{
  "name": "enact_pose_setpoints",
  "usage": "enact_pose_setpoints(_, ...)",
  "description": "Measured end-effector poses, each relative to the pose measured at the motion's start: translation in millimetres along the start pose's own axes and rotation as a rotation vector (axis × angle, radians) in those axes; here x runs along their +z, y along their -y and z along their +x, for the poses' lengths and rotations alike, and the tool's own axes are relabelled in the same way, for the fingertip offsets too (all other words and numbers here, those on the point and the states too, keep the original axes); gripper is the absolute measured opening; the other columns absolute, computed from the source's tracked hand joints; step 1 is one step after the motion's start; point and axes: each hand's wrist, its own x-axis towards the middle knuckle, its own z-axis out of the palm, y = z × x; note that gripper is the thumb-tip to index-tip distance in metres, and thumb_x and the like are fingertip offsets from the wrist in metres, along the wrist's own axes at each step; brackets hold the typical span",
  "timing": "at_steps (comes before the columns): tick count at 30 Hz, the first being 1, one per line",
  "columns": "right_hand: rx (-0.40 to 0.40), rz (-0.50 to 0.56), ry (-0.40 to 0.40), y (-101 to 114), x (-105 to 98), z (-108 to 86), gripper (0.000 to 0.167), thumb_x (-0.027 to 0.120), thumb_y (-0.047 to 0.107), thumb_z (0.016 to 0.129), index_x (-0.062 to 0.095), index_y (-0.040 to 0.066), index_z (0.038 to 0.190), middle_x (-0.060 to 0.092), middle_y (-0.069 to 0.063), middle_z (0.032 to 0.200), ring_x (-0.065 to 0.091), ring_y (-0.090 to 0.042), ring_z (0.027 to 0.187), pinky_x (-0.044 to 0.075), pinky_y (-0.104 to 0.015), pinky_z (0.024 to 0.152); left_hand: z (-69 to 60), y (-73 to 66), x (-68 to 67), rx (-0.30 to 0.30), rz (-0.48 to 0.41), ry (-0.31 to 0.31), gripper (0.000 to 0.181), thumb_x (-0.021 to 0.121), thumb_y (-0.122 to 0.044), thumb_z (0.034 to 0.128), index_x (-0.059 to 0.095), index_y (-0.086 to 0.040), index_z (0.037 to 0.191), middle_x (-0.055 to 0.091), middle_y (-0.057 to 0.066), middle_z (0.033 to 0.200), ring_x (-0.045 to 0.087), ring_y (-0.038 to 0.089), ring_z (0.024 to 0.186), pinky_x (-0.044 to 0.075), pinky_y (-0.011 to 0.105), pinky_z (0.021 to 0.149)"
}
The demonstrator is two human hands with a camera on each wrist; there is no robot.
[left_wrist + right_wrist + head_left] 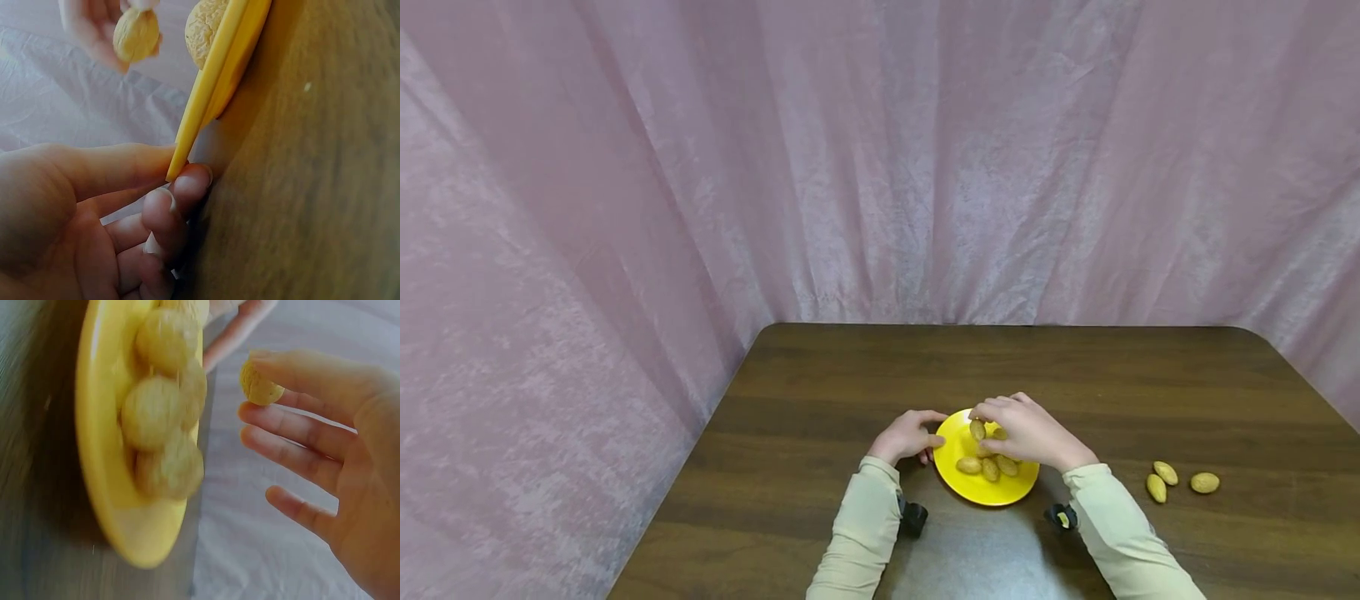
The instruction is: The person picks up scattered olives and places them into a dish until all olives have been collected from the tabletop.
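Note:
Several tan, wrinkled, walnut-like objects (969, 465) lie on a yellow plate (987, 497). My left hand (907, 437) pinches the plate's left rim; in the left wrist view the thumb lies on the rim (187, 134) and the curled fingers are beneath it. Over the plate, my right hand (1028, 432) pinches one walnut-like piece (260, 385) between thumb and fingertips, while the other fingers spread loosely. That piece (136, 35) hangs apart from the plate in the left wrist view.
Three more of the tan pieces (1165, 473) lie on the brown wooden table (820, 375) to the right of the plate. Pink curtains (880, 167) hang behind the table and along its left side. A dark wrist camera (913, 518) sits at the left sleeve, another (1062, 517) at the right.

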Motion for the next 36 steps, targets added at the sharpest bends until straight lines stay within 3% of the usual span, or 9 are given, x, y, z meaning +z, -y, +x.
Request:
enact_pose_setpoints(8, -0.004, 0.021, 0.067, 5, 9, 9.1, 0.017, 0.074, 0.020, 0.085, 0.065, 0.015, 0.099, 0.065, 0.005, 0.093, 0.061, -0.015, 0.091, 0.039, -0.038, 0.084, 1.6, -3.6, 6.1, 0.016, 0.029, 0.005, 0.042, 0.066, -0.013, 0.0901, 0.060, -0.012, 0.131, 0.057, 0.003, 0.061, 0.052, 0.013, 0.046, 0.048, 0.022, 0.050)
enact_pose_setpoints(15, 0.023, -0.008, 0.109, 1, 11, 10.8, 0.025, 0.076, 0.021, 0.083, 0.069, 0.011, 0.105, 0.069, 0.002, 0.095, 0.064, -0.016, 0.089, 0.041, -0.039, 0.083, 4.6, -6.7, 8.9, 0.001, 0.035, 0.005, 0.041, 0.066, -0.014, 0.0906, 0.060, -0.013, 0.131, 0.057, 0.003, 0.061, 0.051, 0.013, 0.047, 0.047, 0.021, 0.050)
enact_pose_setpoints(23, 0.080, 0.041, 0.173, -1, 10, 9.7, 0.033, 0.075, 0.023, 0.084, 0.067, 0.010, 0.114, 0.070, 0.000, 0.096, 0.063, -0.016, 0.088, 0.040, -0.039, 0.084, 3.7, -8.8, 12.5, 0.004, 0.023, 0.012, 0.040, 0.066, -0.012, 0.0902, 0.061, -0.011, 0.130, 0.057, 0.002, 0.059, 0.051, 0.013, 0.045, 0.047, 0.020, 0.049)
enact_pose_setpoints(30, 0.097, 0.050, 0.150, -1, 1, 2.1, 0.029, 0.073, 0.019, 0.085, 0.068, 0.010, 0.112, 0.071, -0.005, 0.104, 0.066, -0.020, 0.093, 0.043, -0.046, 0.089, 3.3, -9.4, 14.8, 0.017, 0.014, 0.011, 0.041, 0.066, -0.011, 0.0897, 0.061, -0.010, 0.130, 0.055, 0.002, 0.057, 0.050, 0.012, 0.044, 0.045, 0.020, 0.048)
enact_pose_setpoints(36, 0.094, 0.033, 0.093, -1, -8, -8.7, 0.026, 0.073, 0.020, 0.085, 0.069, 0.010, 0.109, 0.071, -0.004, 0.105, 0.067, -0.021, 0.094, 0.043, -0.042, 0.085, 3.2, -8.9, 13.0, 0.020, 0.016, 0.010, 0.041, 0.067, -0.011, 0.0895, 0.061, -0.011, 0.130, 0.054, 0.001, 0.057, 0.049, 0.012, 0.044, 0.044, 0.019, 0.048)
